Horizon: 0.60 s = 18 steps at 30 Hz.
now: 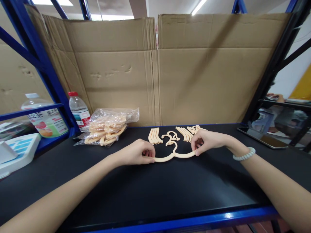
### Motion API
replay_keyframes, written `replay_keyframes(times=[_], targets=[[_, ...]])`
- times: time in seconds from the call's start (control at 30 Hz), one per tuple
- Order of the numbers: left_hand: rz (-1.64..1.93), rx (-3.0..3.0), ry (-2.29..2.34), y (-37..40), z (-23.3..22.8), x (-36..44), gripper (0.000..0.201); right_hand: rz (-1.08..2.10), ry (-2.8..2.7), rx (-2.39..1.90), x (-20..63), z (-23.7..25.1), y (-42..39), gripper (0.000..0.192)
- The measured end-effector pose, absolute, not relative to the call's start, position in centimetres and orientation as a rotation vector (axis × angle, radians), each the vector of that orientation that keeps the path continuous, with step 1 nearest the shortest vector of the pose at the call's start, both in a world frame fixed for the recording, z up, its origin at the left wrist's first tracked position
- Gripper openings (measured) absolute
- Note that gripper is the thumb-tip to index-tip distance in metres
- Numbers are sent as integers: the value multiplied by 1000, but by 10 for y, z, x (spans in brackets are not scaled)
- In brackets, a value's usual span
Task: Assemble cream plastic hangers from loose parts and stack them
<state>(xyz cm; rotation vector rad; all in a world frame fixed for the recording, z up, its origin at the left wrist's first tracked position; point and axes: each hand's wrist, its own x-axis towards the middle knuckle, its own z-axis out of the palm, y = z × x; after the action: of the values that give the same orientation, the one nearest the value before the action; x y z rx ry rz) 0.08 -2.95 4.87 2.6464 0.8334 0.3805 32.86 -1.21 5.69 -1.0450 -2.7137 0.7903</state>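
A small cream plastic hanger [174,155] lies on the black shelf top [155,191]. My left hand [137,152] pinches its left arm end and my right hand [206,141] pinches its right arm end. Just behind it lie loose cream pieces: a group of curved arm pieces [155,135], some hook pieces [170,137] and more arm pieces [188,132]. A beaded bracelet [244,154] is on my right wrist.
A clear bag of cream hanger parts [107,127] sits at the back left, next to a water bottle [79,111] and a larger drink bottle [46,119]. Cardboard sheets [155,71] wall the back. A tablet [263,137] lies at the right. Blue rack posts [46,71] flank the shelf.
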Motion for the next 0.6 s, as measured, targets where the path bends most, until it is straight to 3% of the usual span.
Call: replay_keyframes(times=[0.4, 0.6], targets=[[323, 2598, 815, -39, 54, 6, 5, 911, -2732, -1016, 331, 57, -11, 25], [459, 2666, 960, -26, 41, 3, 8, 750, -2577, -1128, 324, 42, -4, 23]])
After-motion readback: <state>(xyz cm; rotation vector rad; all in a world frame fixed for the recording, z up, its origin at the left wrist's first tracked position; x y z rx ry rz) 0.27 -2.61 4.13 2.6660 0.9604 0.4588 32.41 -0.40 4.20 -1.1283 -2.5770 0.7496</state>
